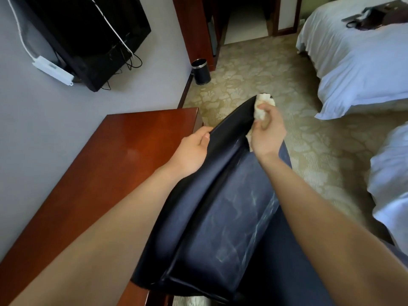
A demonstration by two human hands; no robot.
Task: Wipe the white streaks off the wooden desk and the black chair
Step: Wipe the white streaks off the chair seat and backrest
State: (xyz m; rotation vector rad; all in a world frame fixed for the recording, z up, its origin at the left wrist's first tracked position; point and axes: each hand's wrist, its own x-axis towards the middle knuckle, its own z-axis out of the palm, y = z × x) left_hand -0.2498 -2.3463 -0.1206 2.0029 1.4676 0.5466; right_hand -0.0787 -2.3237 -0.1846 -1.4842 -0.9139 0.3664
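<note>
No legible text, labels, brands or numbers in view, faint dark marking on white power strip [53,70] beside the television [88,34], too blurred to read

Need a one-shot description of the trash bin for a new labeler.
Start at the wooden desk against the grey wall and follow the wall's foot toward the doorway. There, on the patterned carpet beside a red-brown wooden panel, stands the trash bin. It is the only small black cylinder with a shiny metal rim; the TV and chair, also black, are far larger.
</note>
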